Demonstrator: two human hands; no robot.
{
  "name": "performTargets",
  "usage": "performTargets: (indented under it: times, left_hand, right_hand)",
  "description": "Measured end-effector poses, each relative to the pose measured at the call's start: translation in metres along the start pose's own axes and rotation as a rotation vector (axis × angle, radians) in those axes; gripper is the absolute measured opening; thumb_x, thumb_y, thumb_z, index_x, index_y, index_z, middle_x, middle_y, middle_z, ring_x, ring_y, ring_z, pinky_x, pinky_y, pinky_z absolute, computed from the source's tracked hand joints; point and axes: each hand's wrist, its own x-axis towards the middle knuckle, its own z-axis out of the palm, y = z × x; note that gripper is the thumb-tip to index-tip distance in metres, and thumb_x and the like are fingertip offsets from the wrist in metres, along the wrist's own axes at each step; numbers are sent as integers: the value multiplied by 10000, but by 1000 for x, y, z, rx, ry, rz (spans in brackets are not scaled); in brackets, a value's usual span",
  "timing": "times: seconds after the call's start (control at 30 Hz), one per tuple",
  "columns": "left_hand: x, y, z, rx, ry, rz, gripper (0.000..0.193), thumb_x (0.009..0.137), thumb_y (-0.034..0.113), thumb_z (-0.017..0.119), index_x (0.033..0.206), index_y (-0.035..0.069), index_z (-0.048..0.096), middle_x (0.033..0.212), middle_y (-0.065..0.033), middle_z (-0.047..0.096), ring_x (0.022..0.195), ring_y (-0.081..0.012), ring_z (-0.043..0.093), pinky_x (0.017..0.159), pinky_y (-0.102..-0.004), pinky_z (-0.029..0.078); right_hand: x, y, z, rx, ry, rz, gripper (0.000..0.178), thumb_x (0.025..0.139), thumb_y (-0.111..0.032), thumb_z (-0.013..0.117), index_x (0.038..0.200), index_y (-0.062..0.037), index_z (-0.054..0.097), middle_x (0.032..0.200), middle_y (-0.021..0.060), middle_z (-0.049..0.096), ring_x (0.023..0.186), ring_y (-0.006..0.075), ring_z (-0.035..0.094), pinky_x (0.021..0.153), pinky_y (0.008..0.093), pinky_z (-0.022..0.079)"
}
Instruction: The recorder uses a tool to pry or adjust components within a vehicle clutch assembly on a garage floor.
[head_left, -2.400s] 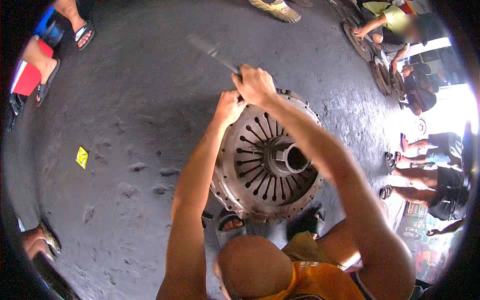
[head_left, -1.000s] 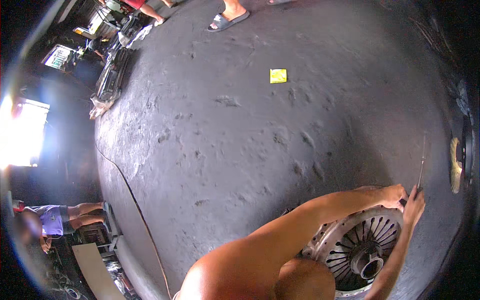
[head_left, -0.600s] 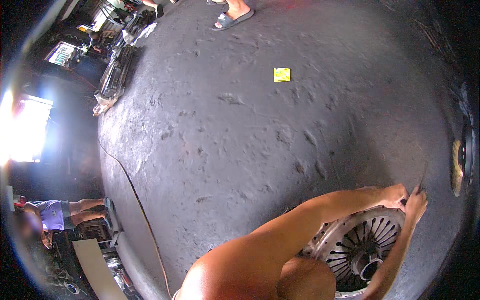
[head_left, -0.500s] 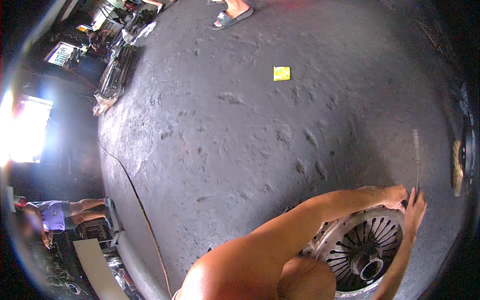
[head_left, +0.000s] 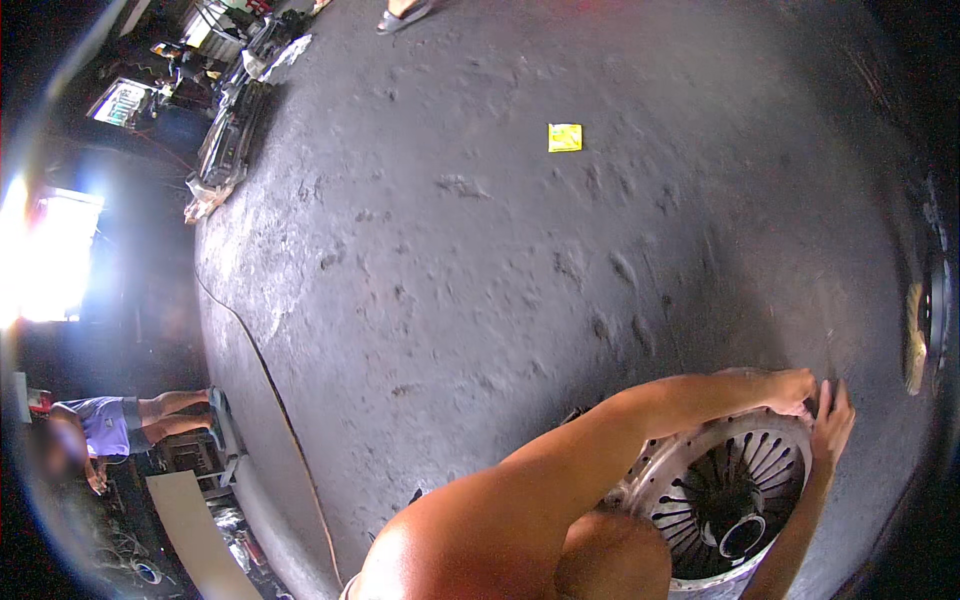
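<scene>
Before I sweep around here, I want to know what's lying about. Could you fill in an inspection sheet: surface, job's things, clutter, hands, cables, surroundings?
Surface: dark grey floor, pitted and uneven.
Job's things: slotted round metal plate on the floor, partly hidden by the arms and a leg.
Clutter: yellow packet on the floor.
Hands: left hand curled near the plate's far edge; right hand beside it; whether either grips anything is unclear.
Cables: one dark cable or hose along the floor, left side.
Surroundings: person in a purple top at left; sandalled foot at the upper edge.
</scene>
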Motion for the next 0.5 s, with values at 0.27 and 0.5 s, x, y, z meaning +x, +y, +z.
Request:
performTargets:
  times: [0.27, 0.5]
  left_hand:
    - [-2, -6, 4, -31, 106, 71, 350, 643, 336, 719, 713, 0, 652, 674, -210, 604, 644, -383, 596, 599, -426, 480]
    - [2, -14, 11, 32, -105, -95, 313, 660, 336, 711, 732, 33, 678, 692, -186, 620, 706, -334, 604, 689, -424, 469]
  right_hand:
    - [26, -21, 13, -76, -85, 314, 516, 908, -457, 394, 975, 24, 567, 943, 278, 587, 879, 445, 561, 740, 507, 436]
    - [7, -6, -16, 19, -142, -493, 447, 910, -362, 435, 1111, 34, 490, 1034, 279, 551, 968, 452, 506, 796, 498, 414]
